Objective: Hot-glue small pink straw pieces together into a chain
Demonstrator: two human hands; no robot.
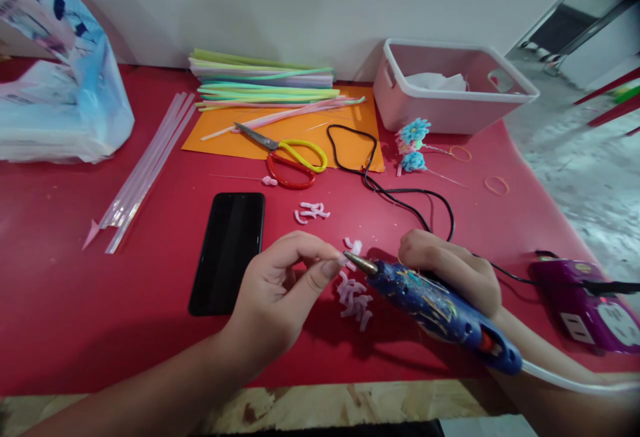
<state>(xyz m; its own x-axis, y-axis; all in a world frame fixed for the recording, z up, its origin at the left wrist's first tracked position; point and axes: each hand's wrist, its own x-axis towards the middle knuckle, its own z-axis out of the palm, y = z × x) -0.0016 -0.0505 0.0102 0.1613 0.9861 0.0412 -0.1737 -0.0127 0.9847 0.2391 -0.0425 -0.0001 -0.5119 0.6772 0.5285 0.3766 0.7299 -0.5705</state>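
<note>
**Clerk:** Red table (75, 304) against a white wall, front edge bare wood. Item one?

**Checker:** Left hand (280, 297), fingers curled, thumb and forefinger pinched on one small pink straw piece (344, 261). It was held just above the table, right at the nozzle of the glue gun (440, 310), likely so that glue could land on its end.

**Clerk:** And the other hand?

**Checker:** Right hand (450, 267), wrapped shut around the blue glue gun, tip angled left toward the pinched piece. One gun, its black cord (400, 197) looping back over the table toward a purple power strip (585, 304) at the right edge.

**Clerk:** Loose stock near the hands?

**Checker:** One cluster of cut pink pieces (354, 298) directly beneath the nozzle, kept within reach; too overlapped to count. A second small group (313, 212) farther back, perhaps four. One more on a thin stick (269, 181).

**Clerk:** Tools?

**Checker:** One pair of scissors (290, 157), yellow and red handles, lying partly on one orange sheet (300, 134). One black phone (227, 250), face up, screen dark.

**Clerk:** Raw material?

**Checker:** One stack of pastel straws (260, 77) by the wall, uncounted. One bundle of clear glue sticks (145, 170), laid diagonally.

**Clerk:** Finished goods?

**Checker:** Two blue flowers (414, 144) beside one white tub (450, 90). Two rubber bands (496, 186). One plastic bag (55, 84), far left.
</note>
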